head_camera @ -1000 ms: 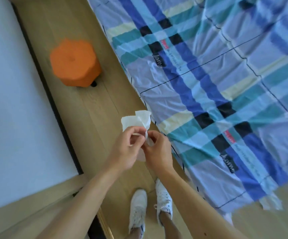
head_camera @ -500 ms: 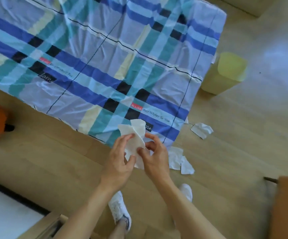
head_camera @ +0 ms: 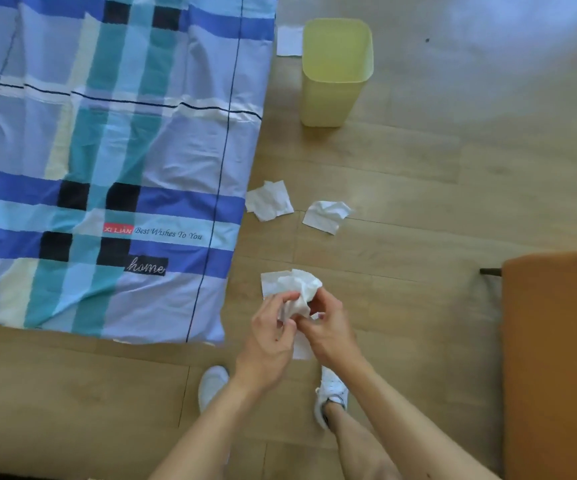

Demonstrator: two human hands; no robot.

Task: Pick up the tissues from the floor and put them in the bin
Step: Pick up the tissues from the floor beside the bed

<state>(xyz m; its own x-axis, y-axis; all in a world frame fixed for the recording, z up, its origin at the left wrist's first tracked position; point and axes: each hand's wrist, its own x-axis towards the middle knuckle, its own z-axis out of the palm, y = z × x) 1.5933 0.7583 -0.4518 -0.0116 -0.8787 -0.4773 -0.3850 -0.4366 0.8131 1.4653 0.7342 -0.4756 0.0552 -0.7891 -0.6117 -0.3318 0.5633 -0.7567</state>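
Left hand (head_camera: 273,336): lower centre, pinching the crumpled tissue wad (head_camera: 299,294).
Right hand (head_camera: 330,332): pinching the same wad; loose corners could tear or drop.
Floor tissues (head_camera: 269,200) (head_camera: 327,216): mid-frame, easily overlooked.
Yellow bin (head_camera: 335,74): upper centre, well apart; a toss may miss.

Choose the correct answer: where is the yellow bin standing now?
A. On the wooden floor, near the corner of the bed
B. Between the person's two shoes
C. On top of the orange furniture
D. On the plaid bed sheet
A: the yellow bin stands upright on the wooden floor just right of the plaid bed sheet, far from the shoes and the orange furniture.
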